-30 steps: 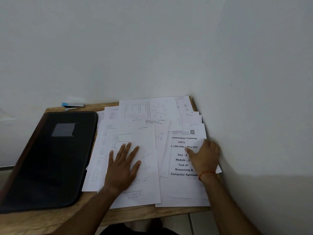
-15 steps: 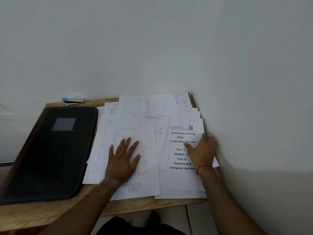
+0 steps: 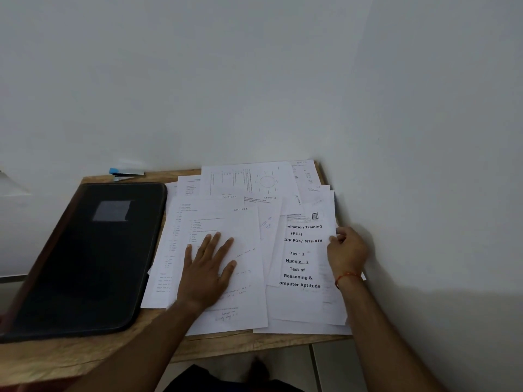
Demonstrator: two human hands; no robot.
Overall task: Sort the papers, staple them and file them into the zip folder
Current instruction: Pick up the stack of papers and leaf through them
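Several loose white papers (image 3: 246, 193) lie overlapping across the right half of a wooden table (image 3: 70, 355). My left hand (image 3: 208, 267) rests flat, fingers spread, on a printed sheet with handwriting (image 3: 249, 301). My right hand (image 3: 346, 253) grips the right edge of a title page (image 3: 300, 264) printed with "Module - 2", fingers curled at the paper's edge. A black zip folder (image 3: 85, 258) lies closed on the table's left half. A blue and silver stapler (image 3: 126, 173) sits at the back edge against the wall.
White walls meet in a corner close behind and to the right of the table. The front table edge runs just below the papers; tiled floor shows beneath. Something pale sits at the far left edge.
My right hand slid from on top of the title page to its right edge, uncovering the printed text. My left hand stayed flat on the same sheet.
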